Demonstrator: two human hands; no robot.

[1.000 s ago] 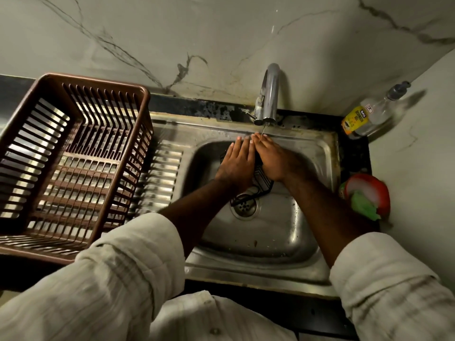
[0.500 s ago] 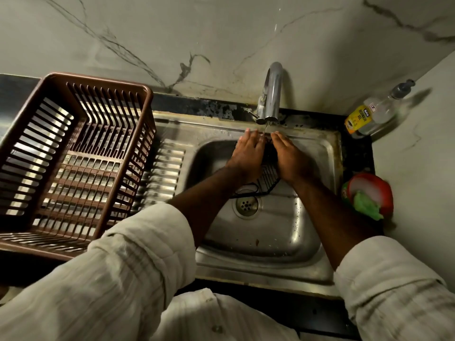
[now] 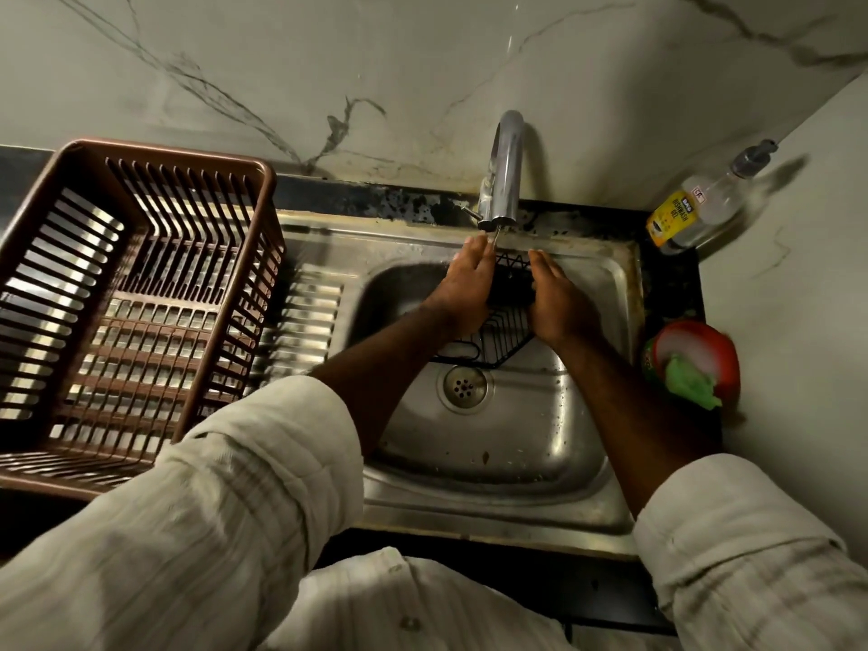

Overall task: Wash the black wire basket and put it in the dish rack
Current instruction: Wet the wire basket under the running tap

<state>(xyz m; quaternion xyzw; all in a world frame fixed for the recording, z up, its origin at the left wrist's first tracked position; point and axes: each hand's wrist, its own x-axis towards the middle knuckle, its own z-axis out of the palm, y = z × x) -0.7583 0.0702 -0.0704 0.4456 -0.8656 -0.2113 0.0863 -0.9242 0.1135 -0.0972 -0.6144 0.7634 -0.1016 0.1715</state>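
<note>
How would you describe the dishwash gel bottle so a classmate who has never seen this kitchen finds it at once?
Start at the sink and look past its far right corner, by the marble wall. The bottle is clear, with a pump top and yellow label, unlike the red tub with a green scrubber nearer you.
</note>
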